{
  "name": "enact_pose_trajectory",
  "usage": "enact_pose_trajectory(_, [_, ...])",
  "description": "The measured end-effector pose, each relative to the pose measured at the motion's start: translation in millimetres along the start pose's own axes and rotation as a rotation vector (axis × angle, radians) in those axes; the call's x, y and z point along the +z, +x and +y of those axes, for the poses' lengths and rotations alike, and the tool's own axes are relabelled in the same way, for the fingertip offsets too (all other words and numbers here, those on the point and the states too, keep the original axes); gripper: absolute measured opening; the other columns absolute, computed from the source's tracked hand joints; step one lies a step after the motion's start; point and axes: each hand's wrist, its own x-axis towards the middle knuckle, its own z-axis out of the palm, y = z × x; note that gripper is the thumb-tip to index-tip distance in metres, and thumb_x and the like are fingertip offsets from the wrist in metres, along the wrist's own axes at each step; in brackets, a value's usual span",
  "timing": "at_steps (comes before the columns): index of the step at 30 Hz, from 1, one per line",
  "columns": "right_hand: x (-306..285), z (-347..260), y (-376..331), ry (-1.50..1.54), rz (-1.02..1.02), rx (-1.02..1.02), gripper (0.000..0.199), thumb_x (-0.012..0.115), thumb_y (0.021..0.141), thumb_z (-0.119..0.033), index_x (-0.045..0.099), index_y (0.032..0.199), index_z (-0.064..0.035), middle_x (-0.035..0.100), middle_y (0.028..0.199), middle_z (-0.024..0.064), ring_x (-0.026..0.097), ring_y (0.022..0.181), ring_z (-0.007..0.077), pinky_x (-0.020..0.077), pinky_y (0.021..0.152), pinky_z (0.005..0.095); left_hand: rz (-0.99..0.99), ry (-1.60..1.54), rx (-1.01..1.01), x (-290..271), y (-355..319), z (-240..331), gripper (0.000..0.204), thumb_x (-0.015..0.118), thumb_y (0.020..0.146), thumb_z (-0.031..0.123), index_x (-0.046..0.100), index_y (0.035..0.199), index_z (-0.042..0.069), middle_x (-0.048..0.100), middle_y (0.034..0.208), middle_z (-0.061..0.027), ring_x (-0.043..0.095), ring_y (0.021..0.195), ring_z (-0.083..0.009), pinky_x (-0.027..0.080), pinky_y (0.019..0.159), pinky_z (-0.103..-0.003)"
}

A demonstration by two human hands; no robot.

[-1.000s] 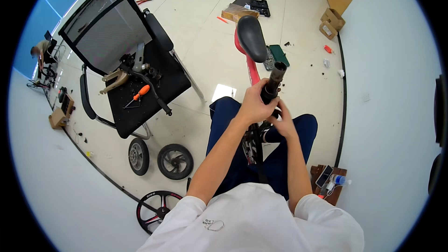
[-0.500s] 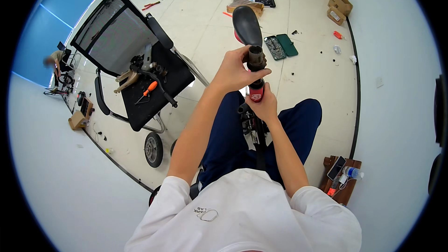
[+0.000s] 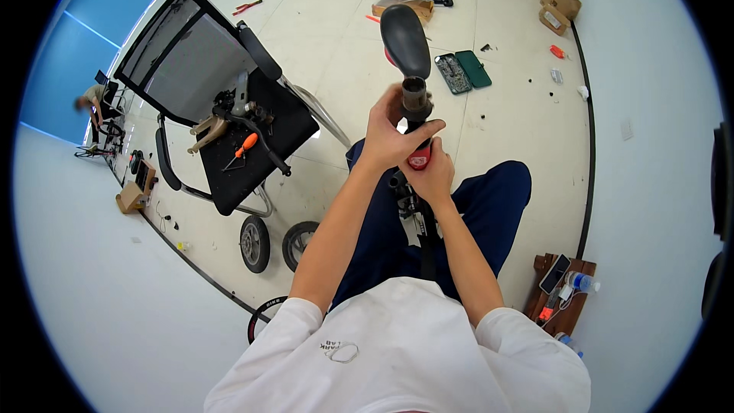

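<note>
A small bicycle frame [image 3: 413,205] stands between my knees, with a black saddle [image 3: 406,40] at its far end. My left hand [image 3: 384,131] is closed round a dark, worn metal tube [image 3: 414,94] with an open upper end, its thumb lying across the near side. Just below, my right hand [image 3: 433,176] grips the red-and-black frame tube [image 3: 419,159]. The two hands nearly touch. My fingers hide where the metal tube meets the red part.
Left of me, a black mesh chair [image 3: 245,138] holds bike parts and an orange-handled screwdriver [image 3: 246,145]. Small wheels [image 3: 254,243] stand beside it. An open green case [image 3: 472,69] lies ahead on the floor. At right, a wooden stool [image 3: 540,279] carries a phone and bottle. Another person [image 3: 95,103] bends far left.
My left hand has come slightly down and closer to my right hand, with the metal tube. The right hand stays on the red tube. A second wheel shows more fully beside my left arm.
</note>
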Motion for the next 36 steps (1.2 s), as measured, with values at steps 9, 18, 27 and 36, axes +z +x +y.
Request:
enact_pose_trajectory(9, [0.7,1.7,4.9,-0.048,0.019,-0.020,0.047,0.078,0.065,-0.026,0.049,0.095,-0.0041,0.062,0.075,0.0158,0.060,0.070,0.0413,0.0467,0.066,0.0486,0.056,-0.051,-0.189,20.1,17.8,-0.9,0.018,0.074,0.083,0.010,0.058,0.078,0.001,0.061,0.062,-0.0043,0.059,0.053,-0.0108,0.048,0.050,-0.026])
enact_pose_trajectory(18, [3.9,0.2,-3.1,-0.106,0.054,-0.082,0.048,0.079,0.065,-0.030,0.049,0.092,-0.0033,0.061,0.076,0.0151,0.059,0.069,0.0389,0.0461,0.068,0.0459,0.137,-0.050,-0.147,20.5,10.7,7.7,0.020,0.072,0.086,0.010,0.057,0.076,0.001,0.059,0.060,-0.0039,0.059,0.051,-0.0103,0.048,0.049,-0.026])
enact_pose_trajectory(27, [11.1,-4.0,-9.4,-0.024,0.086,-0.051,0.049,0.083,0.064,-0.030,0.048,0.088,-0.0053,0.059,0.074,0.0134,0.057,0.068,0.0381,0.0434,0.066,0.0460,0.279,0.084,-0.112,22.4,4.2,8.8,0.023,0.074,0.081,0.005,0.051,0.075,0.003,0.057,0.061,-0.0023,0.058,0.053,-0.0088,0.046,0.052,-0.024])
enact_pose_trajectory(36, [-78.3,-5.2,22.9,0.585,-0.280,0.079,0.040,0.071,0.076,-0.005,0.059,0.113,0.0022,0.068,0.103,0.0126,0.065,0.098,0.0213,0.0479,0.093,0.0351,0.075,0.107,-0.287,17.2,-13.1,-18.6,0.026,0.080,0.079,0.015,0.059,0.071,0.002,0.060,0.063,0.0006,0.051,0.057,-0.0058,0.044,0.055,-0.025])
